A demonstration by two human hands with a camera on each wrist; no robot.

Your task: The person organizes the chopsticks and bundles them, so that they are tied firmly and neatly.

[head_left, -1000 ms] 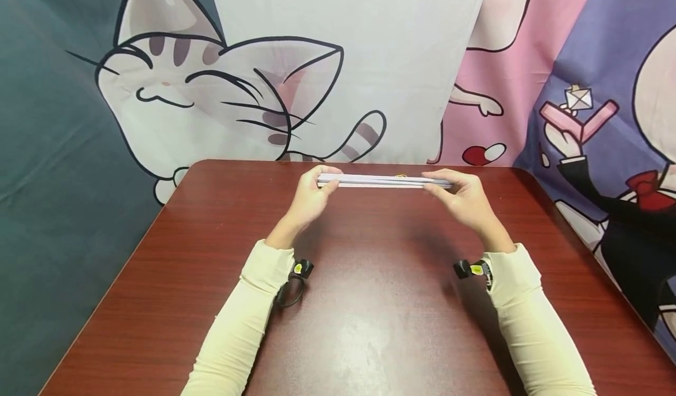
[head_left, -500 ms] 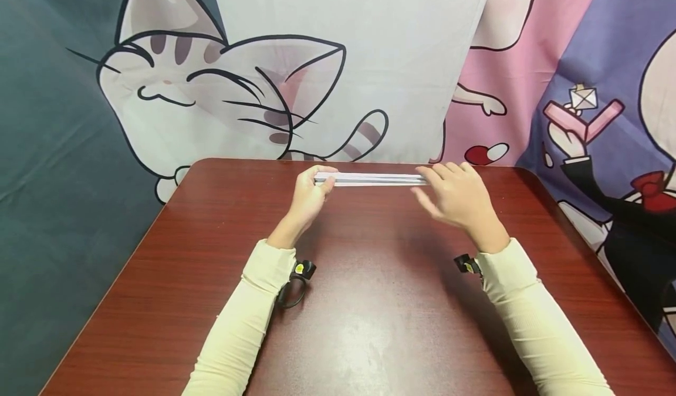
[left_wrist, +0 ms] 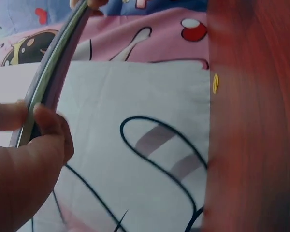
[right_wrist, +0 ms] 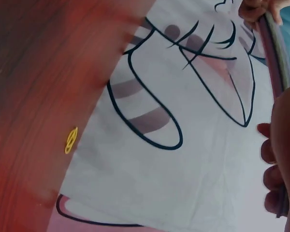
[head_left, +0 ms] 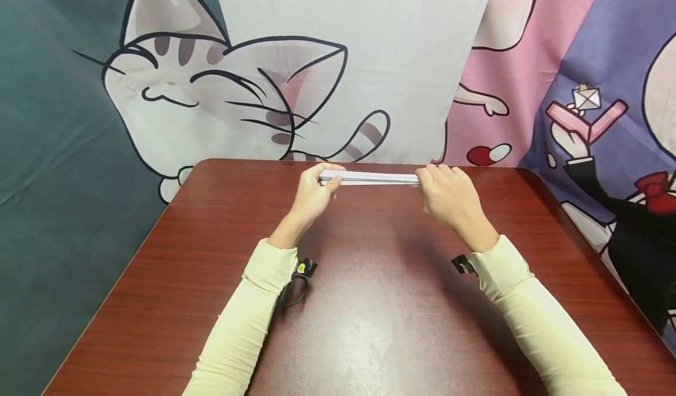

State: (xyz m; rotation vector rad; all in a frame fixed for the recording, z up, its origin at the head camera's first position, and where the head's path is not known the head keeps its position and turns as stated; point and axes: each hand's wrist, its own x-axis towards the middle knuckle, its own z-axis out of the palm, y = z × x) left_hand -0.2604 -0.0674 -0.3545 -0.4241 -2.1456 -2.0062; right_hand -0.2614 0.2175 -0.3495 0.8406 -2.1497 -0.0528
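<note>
A thin stack of flat sheets or booklets [head_left: 375, 178], white to grey along its edges, is held up edge-on over the far part of the table. My left hand [head_left: 313, 193] pinches its left end, thumb on the near side. My right hand [head_left: 451, 196] grips the right end, back of the hand uppermost and fingers curled around it, as the right wrist view shows. Slight gaps show between the layers of the stack [left_wrist: 53, 63] in the left wrist view. The covers are hidden from the head view.
A small yellow loop like a rubber band [right_wrist: 71, 140] lies near the table's far edge; the stack hides it in the head view. Behind the reddish-brown table [head_left: 364, 302] hangs a printed cloth [head_left: 412, 61] with cartoon figures. A black cable loop [head_left: 293, 291] dangles at the left wrist.
My right hand has released its thumb pinch, turned over and gripped the stack's right end again from above, slightly further left. The left hand has kept its pinch.
</note>
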